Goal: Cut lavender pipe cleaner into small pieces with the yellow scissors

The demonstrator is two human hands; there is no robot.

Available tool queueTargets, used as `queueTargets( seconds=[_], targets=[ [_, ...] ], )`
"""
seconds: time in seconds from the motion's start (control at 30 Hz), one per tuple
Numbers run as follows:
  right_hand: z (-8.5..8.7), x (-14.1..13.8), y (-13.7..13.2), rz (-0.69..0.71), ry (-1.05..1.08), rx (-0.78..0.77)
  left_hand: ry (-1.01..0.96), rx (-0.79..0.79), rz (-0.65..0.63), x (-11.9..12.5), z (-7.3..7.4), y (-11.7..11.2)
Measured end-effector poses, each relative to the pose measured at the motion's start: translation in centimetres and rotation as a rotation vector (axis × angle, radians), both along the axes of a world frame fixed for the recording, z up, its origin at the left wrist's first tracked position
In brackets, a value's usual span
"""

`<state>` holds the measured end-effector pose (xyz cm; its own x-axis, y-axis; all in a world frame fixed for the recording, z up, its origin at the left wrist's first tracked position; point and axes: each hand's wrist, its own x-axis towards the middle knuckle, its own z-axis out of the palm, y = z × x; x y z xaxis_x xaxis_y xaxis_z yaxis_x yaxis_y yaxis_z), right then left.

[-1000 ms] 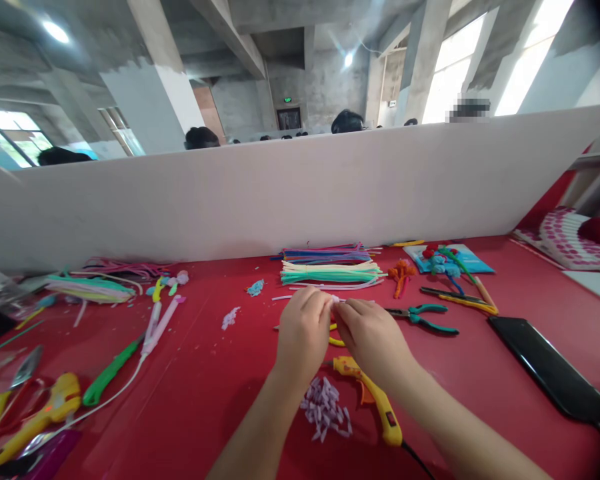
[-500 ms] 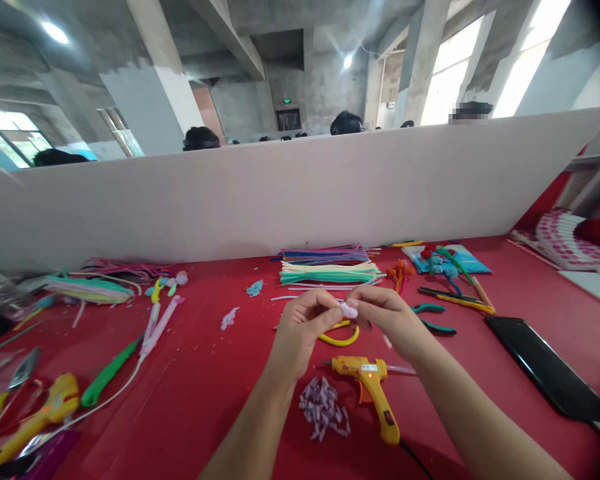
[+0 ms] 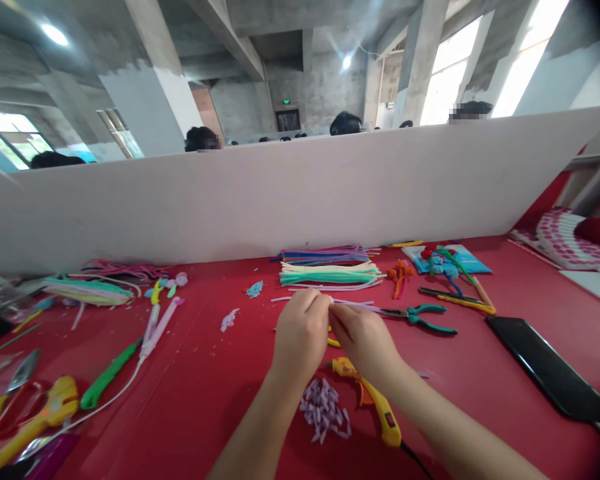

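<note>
My left hand (image 3: pixel 303 333) and my right hand (image 3: pixel 367 337) meet above the table, fingers pressed together. Between the fingertips is a small lilac piece of pipe cleaner, almost entirely hidden by them. Below the hands lies a yellow glue gun (image 3: pixel 383 407), partly covered by my right hand and forearm. A pile of short lilac pipe cleaner pieces (image 3: pixel 324 410) sits left of its handle. Just beyond my hands, lilac pipe cleaner stems (image 3: pixel 357 304) lie flat, with green-handled pliers (image 3: pixel 420 313) to the right. Part of a yellow loop (image 3: pixel 334 338) shows between my wrists.
Bundles of coloured pipe cleaners (image 3: pixel 330 272) lie by the white partition (image 3: pixel 290 200). A black phone-like slab (image 3: pixel 545 367) is at right. At left are a green-handled tool (image 3: pixel 111 377), another yellow glue gun (image 3: pixel 55 413) and scissors (image 3: pixel 15 387). Lilac scraps (image 3: pixel 229 320) lie left of my hands.
Both hands have turned, backs now upward, and closed tighter together. The curled lilac piece visible between the fingertips before is now mostly hidden. More of the pliers shows; the glue gun is more covered.
</note>
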<state>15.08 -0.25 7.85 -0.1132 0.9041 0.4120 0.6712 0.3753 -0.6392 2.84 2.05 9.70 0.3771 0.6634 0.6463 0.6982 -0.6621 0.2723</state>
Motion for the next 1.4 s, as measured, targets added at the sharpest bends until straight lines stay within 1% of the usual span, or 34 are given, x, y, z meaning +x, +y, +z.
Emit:
queueTargets(
  seconds=[0.07,0.13,0.17,0.2,0.27,0.33,0.4,0.47,0.53,0.63,0.77,0.87,0.93,1.07,1.2,1.33,1.4],
  targets=[
    [0.6,0.8,-0.2,-0.022,-0.192,0.074,0.023,-0.085,-0.051,-0.2,0.4,-0.1],
    [1.5,1.5,-0.5,0.013,-0.250,0.097,-0.030,-0.219,-0.153,-0.4,1.0,-0.2],
    [2.0,1.9,-0.7,0.035,-0.229,0.089,-0.081,-0.304,-0.221,-0.5,1.3,-0.3],
    [2.5,2.2,-0.9,0.055,-0.178,0.065,-0.146,-0.396,-0.288,-0.5,1.6,-0.5],
    [3.4,2.7,-1.2,0.097,-0.022,-0.037,-0.300,-0.563,-0.387,-0.5,2.0,-0.8],
    [4.0,2.9,-1.3,0.137,0.155,-0.157,-0.453,-0.681,-0.429,-0.3,2.1,-1.2],
    [4.4,2.9,-1.4,0.166,0.316,-0.241,-0.580,-0.749,-0.451,-0.1,2.2,-1.5],
    [4.5,2.8,-1.5,0.181,0.427,-0.274,-0.666,-0.788,-0.467,0.1,2.3,-1.7],
    [4.6,2.7,-1.6,0.198,0.468,-0.279,-0.728,-0.814,-0.468,0.1,2.3,-1.9],
    [4.7,2.7,-1.8,0.186,0.422,-0.262,-0.807,-0.874,-0.472,0.2,2.4,-1.8],
    [4.8,2.9,-2.0,0.142,0.336,-0.211,-0.943,-0.981,-0.518,0.4,2.2,-1.7],
    [4.8,3.2,-1.9,0.189,0.381,-0.244,-1.051,-1.080,-0.570,0.6,1.9,-1.6],
    [4.8,3.3,-1.8,0.225,0.418,-0.271,-1.095,-1.118,-0.589,0.6,1.8,-1.6],
    [4.8,3.6,-1.5,0.236,0.382,-0.247,-1.128,-1.092,-0.566,0.6,2.1,-1.7],
    [4.9,4.1,-1.2,0.256,0.310,-0.239,-1.101,-1.053,-0.514,0.7,2.4,-1.8],
    [4.8,4.8,-0.8,0.301,0.244,-0.236,-1.101,-1.059,-0.484,0.6,2.3,-1.7],
    [4.8,5.3,-0.6,0.330,0.197,-0.232,-1.057,-1.076,-0.487,0.5,2.2,-1.6]
  ],
)
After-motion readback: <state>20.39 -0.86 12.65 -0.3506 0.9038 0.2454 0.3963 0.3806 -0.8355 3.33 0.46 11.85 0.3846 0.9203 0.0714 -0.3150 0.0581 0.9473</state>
